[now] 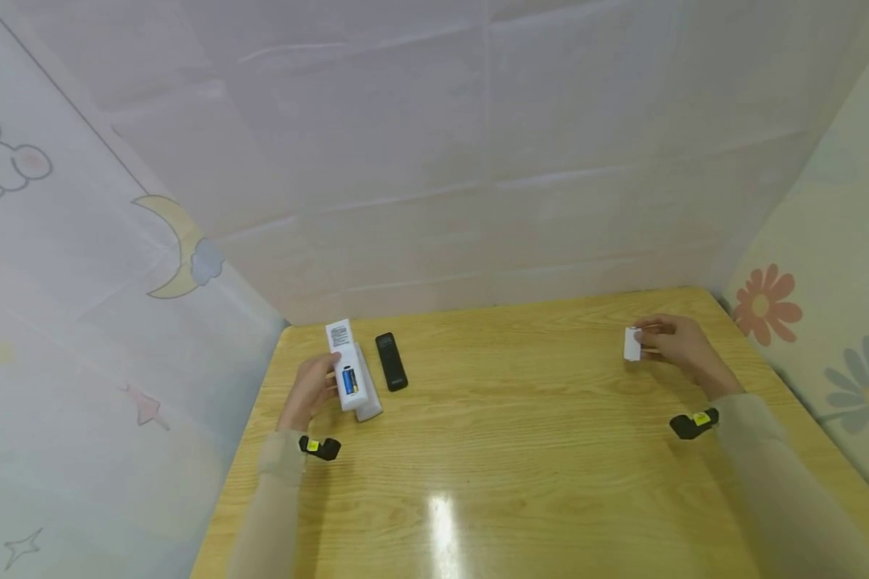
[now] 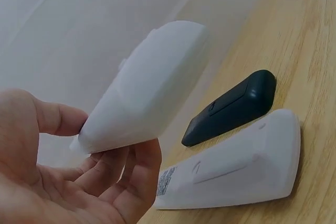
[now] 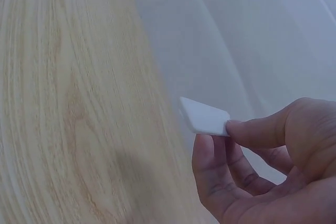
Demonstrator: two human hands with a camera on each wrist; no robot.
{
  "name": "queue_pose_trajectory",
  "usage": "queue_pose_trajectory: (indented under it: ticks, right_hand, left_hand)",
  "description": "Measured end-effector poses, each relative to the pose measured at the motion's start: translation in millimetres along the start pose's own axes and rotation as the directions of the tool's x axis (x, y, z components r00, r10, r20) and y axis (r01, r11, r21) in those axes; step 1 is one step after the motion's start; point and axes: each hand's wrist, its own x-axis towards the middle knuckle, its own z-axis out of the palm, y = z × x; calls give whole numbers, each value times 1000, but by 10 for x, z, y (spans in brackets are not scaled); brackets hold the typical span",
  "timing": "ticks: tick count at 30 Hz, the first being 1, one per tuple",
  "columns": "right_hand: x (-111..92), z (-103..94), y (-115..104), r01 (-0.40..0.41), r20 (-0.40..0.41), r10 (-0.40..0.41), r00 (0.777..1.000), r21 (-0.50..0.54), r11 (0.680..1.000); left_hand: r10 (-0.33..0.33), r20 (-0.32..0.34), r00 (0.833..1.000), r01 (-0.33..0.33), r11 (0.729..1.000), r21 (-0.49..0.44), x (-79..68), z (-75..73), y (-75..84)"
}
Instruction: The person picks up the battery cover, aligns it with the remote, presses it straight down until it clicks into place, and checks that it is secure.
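Observation:
My left hand (image 1: 310,389) grips a white remote control (image 1: 347,359) above the left part of the table. Its battery compartment is uncovered, and batteries (image 1: 350,380) with blue and gold wrapping show inside. In the left wrist view the thumb and fingers hold this remote (image 2: 149,85) by one end, tilted. Over on the right, my right hand (image 1: 677,344) pinches a small white battery cover (image 1: 632,343) between thumb and fingers, off the table. The right wrist view shows the cover (image 3: 205,118) held by its edge.
Another white remote (image 2: 236,169) lies on the wooden table (image 1: 507,418), partly under the held one in the head view. Beside it rests a black remote (image 1: 391,362). Pale printed sheeting (image 1: 405,161) rises behind the table and at both sides.

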Motion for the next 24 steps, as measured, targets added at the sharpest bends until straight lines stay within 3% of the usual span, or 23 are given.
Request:
queue_pose_trajectory:
  ticks: [24]
  right_hand:
    - [-58,191,-353,57,14,-57,998,-22,998]
  left_hand:
    - [35,19,999,-34,999,-27,-4,199,62]
